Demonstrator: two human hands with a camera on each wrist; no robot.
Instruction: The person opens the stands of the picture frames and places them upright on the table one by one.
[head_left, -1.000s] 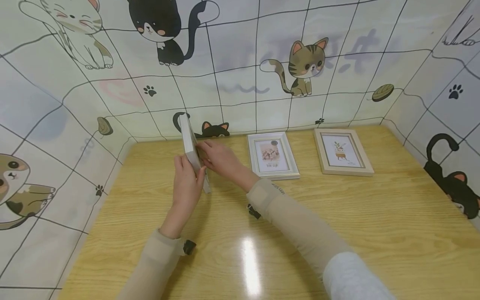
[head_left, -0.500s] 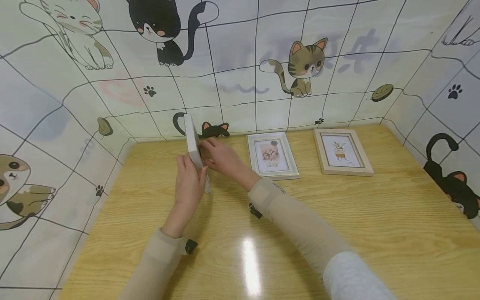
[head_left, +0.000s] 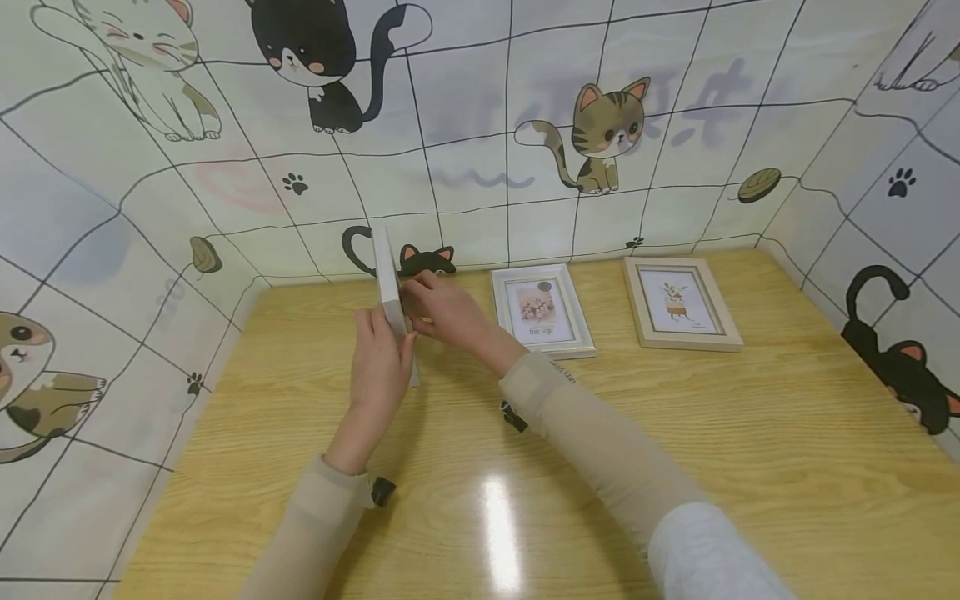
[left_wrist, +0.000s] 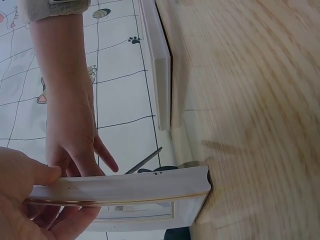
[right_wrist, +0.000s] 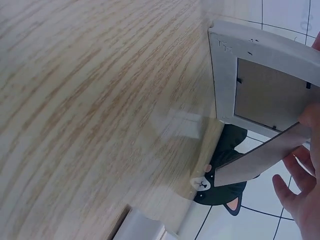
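Observation:
A white picture frame (head_left: 389,287) stands upright on the table, seen almost edge-on in the head view. The left hand (head_left: 379,362) (left_wrist: 25,200) grips its near side edge, thumb on one face and fingers on the other. Behind the frame, the right hand (head_left: 448,317) (left_wrist: 70,115) pinches a flat grey support leg (right_wrist: 260,160). That leg stands out at an angle from the brown back panel (right_wrist: 265,95) in the right wrist view. Its tip also shows past the frame (left_wrist: 125,187) in the left wrist view.
A silver-white frame (head_left: 583,340) and, to its right, a light wooden frame (head_left: 693,342) lean back near the rear of the wooden table (head_left: 637,433). A cat-patterned cloth (head_left: 480,125) surrounds the back and sides.
The upright frame has turned a little more edge-on, its top moving to the right. Both hands have kept their holds and shifted only slightly with it.

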